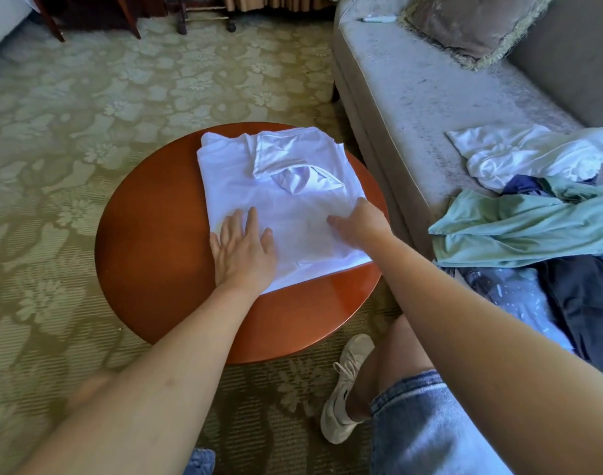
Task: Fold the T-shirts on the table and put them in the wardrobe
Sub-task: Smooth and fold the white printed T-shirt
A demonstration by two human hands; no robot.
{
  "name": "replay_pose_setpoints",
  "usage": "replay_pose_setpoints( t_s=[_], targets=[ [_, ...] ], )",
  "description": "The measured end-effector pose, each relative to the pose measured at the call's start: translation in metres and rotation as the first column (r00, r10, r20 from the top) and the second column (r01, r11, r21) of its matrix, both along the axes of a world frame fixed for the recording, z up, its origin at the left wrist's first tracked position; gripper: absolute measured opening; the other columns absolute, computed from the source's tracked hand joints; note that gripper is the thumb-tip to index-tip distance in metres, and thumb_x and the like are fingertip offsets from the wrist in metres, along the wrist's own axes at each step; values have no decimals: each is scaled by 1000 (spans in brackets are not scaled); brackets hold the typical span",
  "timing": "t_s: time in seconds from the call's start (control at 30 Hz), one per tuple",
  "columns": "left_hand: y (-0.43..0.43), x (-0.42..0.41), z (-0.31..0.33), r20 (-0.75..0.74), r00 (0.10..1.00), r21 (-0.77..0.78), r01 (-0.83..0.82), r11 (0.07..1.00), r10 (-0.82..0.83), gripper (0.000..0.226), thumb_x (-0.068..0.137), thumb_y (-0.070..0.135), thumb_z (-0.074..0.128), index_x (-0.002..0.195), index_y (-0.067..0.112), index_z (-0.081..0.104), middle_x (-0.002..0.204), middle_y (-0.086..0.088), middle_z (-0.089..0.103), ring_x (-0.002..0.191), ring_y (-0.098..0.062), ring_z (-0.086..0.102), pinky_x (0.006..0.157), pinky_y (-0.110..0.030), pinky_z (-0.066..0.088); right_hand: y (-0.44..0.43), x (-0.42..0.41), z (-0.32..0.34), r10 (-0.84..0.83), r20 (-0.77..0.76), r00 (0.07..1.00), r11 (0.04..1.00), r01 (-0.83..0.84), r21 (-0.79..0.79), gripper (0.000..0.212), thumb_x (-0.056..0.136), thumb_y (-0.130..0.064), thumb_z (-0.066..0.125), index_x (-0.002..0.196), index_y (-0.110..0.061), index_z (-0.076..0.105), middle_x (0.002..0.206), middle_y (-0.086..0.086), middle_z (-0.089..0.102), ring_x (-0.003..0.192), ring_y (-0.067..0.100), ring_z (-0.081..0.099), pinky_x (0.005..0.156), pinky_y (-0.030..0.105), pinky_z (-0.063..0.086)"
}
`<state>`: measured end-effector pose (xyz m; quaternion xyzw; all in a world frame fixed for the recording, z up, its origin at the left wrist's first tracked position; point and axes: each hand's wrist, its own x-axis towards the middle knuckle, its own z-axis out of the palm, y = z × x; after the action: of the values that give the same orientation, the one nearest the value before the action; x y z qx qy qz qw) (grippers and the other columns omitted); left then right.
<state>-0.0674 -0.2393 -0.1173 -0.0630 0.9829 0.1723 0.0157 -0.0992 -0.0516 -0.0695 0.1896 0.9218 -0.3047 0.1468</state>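
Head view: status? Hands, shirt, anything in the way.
Left hand flat on the white T-shirt. Right hand at its right edge, grip unclear. It lies part-folded on the round table. No obstruction seen; more clothes wait on the sofa.

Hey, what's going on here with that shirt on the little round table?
A person is folding a white T-shirt on the round wooden table. The left hand lies flat on the shirt's near corner; the right hand rests at its right edge, fingers hidden. The shirt is already partly folded. More unfolded clothes lie heaped on the sofa.
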Motion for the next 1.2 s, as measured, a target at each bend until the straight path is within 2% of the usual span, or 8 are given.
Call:
replay_pose_setpoints(
  t_s=[0.2,0.4,0.67,0.8,0.93,1.03,1.1,1.2],
  targets=[
    [-4,2,12,39,998,-5,-53,999,53,58,104,46,21,156,27,6,164,-1,3,150,-20,-4,118,-51,-8,-4,7,33,168,-457,873,982,-188,3,56,93,-7,46,147,-17,39,133,16,57,118,34,54,95,36,45],
    [20,8,14,110,994,-4,6,1000,-5,61,103,51,17,156,28,0,164,-2,-8,150,-22,-11,117,-54,-9,31,34,-11,171,-181,969,934,-101,344,32,90,-10,41,119,-15,53,98,12,63,103,37,56,83,40,42],
    [0,0,3,146,989,-94,18,995,-4,63,102,53,17,156,27,0,164,-1,-11,149,-22,-16,117,-56,-10,36,34,-6,83,-323,943,987,-34,155,49,92,-8,43,141,-14,44,125,14,61,116,37,55,93,38,43],
    [1,-3,14,109,993,-165,-16,986,35,58,104,42,20,156,26,0,164,-3,-10,149,-26,-15,115,-57,-12,26,34,2,102,-320,942,994,-110,-7,53,89,-11,46,142,-21,45,99,3,58,99,30,60,84,31,47],
    [37,10,14,151,988,-61,40,997,-30,63,103,48,19,156,26,-6,163,-2,-14,149,-24,-15,116,-58,-10,40,37,3,138,-78,987,968,-117,222,45,84,-12,50,128,-15,57,116,10,63,102,33,60,77,32,46],
    [34,11,4,126,991,-50,59,997,-52,66,101,52,18,155,24,-8,163,-3,-13,150,-23,-14,117,-55,-11,33,37,10,167,-390,906,941,-29,337,37,83,-9,52,117,-11,65,119,11,59,99,35,61,78,35,47],
    [21,5,2,107,993,-67,66,996,-59,67,102,51,18,155,21,-9,164,-3,-12,150,-21,-12,117,-52,-10,17,28,4,323,-488,811,936,-197,292,35,86,-9,52,116,-11,69,121,10,64,106,33,62,88,36,50],
    [4,1,0,106,991,-101,90,991,-79,66,103,45,18,155,17,-11,164,-2,-11,150,-19,-11,119,-48,-9,-19,15,-12,673,-291,680,739,-631,237,40,95,-21,40,121,-3,65,131,17,60,124,31,54,105,35,39]
  ],
)
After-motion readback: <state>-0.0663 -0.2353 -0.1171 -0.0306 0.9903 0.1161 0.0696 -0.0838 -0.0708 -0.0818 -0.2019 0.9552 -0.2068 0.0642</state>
